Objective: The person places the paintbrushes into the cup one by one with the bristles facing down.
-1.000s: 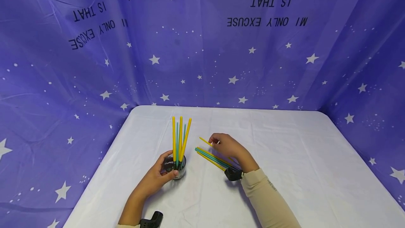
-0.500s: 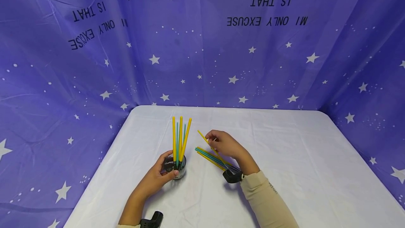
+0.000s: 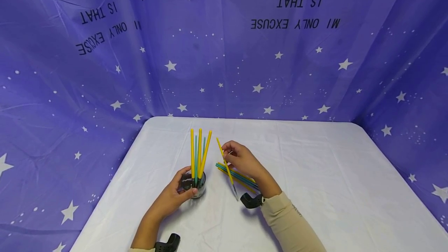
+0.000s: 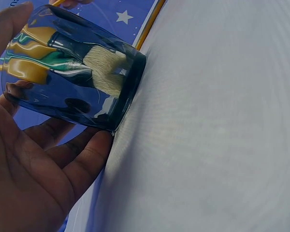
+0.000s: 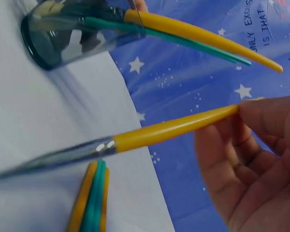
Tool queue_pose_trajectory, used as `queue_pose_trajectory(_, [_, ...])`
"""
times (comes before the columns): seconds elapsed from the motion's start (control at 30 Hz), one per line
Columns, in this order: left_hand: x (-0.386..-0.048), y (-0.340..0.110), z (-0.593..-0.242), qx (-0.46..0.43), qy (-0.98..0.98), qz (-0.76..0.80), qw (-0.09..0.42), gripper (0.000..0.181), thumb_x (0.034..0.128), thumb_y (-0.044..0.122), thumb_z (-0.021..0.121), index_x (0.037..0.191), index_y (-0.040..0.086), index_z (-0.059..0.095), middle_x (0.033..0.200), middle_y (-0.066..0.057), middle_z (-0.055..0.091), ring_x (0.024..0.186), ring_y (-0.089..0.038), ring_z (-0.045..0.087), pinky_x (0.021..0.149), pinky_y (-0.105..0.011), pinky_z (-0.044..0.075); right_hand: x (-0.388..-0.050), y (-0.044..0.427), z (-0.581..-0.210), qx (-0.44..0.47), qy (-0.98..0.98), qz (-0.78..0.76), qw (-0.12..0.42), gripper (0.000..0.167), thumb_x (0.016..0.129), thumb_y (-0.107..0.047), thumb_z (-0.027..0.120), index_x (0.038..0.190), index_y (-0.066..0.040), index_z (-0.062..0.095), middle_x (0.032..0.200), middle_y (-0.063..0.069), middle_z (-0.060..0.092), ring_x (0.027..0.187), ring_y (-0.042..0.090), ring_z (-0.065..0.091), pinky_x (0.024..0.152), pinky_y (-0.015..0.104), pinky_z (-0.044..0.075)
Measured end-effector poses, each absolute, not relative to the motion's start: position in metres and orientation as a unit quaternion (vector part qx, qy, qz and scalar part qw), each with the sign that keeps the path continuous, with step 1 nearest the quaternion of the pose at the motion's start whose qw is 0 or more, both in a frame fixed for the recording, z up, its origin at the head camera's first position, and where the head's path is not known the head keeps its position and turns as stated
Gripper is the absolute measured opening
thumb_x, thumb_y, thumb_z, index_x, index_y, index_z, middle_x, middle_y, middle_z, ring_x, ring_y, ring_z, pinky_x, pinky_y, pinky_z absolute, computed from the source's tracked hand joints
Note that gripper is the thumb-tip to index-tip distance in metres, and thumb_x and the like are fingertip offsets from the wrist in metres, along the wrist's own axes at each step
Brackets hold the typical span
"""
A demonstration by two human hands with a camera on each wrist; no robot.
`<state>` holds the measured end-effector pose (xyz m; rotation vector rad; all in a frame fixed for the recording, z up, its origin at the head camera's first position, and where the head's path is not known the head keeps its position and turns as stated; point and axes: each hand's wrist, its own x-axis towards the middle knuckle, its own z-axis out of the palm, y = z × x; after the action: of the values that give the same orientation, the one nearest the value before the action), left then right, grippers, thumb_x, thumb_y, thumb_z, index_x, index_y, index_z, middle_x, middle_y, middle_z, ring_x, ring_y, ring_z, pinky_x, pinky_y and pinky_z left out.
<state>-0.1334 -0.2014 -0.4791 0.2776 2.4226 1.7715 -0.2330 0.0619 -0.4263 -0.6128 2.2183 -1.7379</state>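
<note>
A dark transparent glass [image 4: 77,104] stands on the table, holding several yellow and teal brushes [image 3: 200,151], bristles down. The left hand [image 3: 173,197] grips the glass around its side, thumb in front. To the right, the right hand [image 3: 245,160] pinches a yellow brush [image 5: 169,128] near the top of its handle, its bristle end pointing down toward the table. Beneath and beside this hand, several yellow and teal brushes [image 3: 238,176] lie in a bundle; their far ends are hidden behind the right wrist.
A white cloth [image 3: 315,174] covers the table. Purple curtains with stars and lettering [image 3: 224,49] hang behind and at both sides. Each wrist wears a black device, the right one [image 3: 251,200] close to the bundle's lower end.
The right hand has moved left and slightly away from the body, swinging its yellow brush from a slant to a steeper angle, clear of the wrist. The left hand and glass have stayed still.
</note>
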Motion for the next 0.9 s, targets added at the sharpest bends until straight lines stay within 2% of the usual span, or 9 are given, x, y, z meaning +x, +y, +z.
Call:
queue_pose_trajectory(0.1, [-0.133, -0.202, -0.479, 0.095, 0.801, 0.588, 0.063, 0.075, 0.0908, 0.023, 0.075, 0.152, 0.027, 0.031, 0.14, -0.016, 0.048, 0.121, -0.028, 0.057, 0.099, -0.031, 0.046, -0.232, 0.057, -0.426, -0.204, 0.75, -0.619, 0.113, 0.017, 0.099, -0.001, 0.054, 0.116, -0.002, 0.055, 0.098, 0.01, 0.056, 0.083, 0.021, 0.059, 0.075, 0.055, 0.055])
queue_pose_trajectory(0.37, [-0.132, -0.201, -0.479, 0.095, 0.804, 0.584, 0.06, 0.075, 0.0909, 0.024, 0.074, 0.152, 0.026, 0.031, 0.141, -0.017, 0.047, 0.122, -0.029, 0.057, 0.1, -0.035, 0.045, -0.228, 0.048, -0.417, -0.181, 0.718, -0.67, 0.052, 0.018, 0.1, 0.0, 0.055, 0.118, 0.001, 0.053, 0.098, 0.011, 0.055, 0.084, 0.02, 0.061, 0.071, 0.035, 0.058])
queue_pose_trajectory(0.67, [-0.132, -0.201, -0.478, 0.101, 0.803, 0.584, 0.062, 0.075, 0.0911, 0.021, 0.074, 0.152, 0.023, 0.031, 0.141, -0.018, 0.047, 0.123, -0.031, 0.056, 0.101, -0.038, 0.045, -0.227, 0.038, -0.404, -0.158, 0.638, -0.753, 0.015, 0.019, 0.1, 0.002, 0.053, 0.118, 0.0, 0.05, 0.099, 0.008, 0.053, 0.089, 0.022, 0.061, 0.073, 0.033, 0.057])
queue_pose_trajectory(0.8, [-0.132, -0.201, -0.478, 0.093, 0.801, 0.587, 0.063, 0.076, 0.0903, 0.022, 0.075, 0.152, 0.025, 0.031, 0.141, -0.016, 0.048, 0.122, -0.029, 0.056, 0.101, -0.036, 0.045, -0.224, 0.034, -0.397, -0.153, 0.61, -0.777, -0.006, 0.023, 0.1, 0.003, 0.054, 0.122, 0.005, 0.048, 0.1, 0.01, 0.051, 0.09, 0.026, 0.062, 0.072, 0.031, 0.057])
queue_pose_trajectory(0.9, [-0.132, -0.201, -0.479, 0.088, 0.803, 0.587, 0.064, 0.076, 0.0902, 0.023, 0.075, 0.151, 0.026, 0.031, 0.14, -0.016, 0.048, 0.121, -0.028, 0.056, 0.101, -0.037, 0.045, -0.222, 0.029, -0.394, -0.15, 0.598, -0.787, -0.021, 0.024, 0.099, 0.003, 0.055, 0.121, 0.006, 0.047, 0.101, 0.01, 0.051, 0.088, 0.022, 0.062, 0.072, 0.031, 0.058])
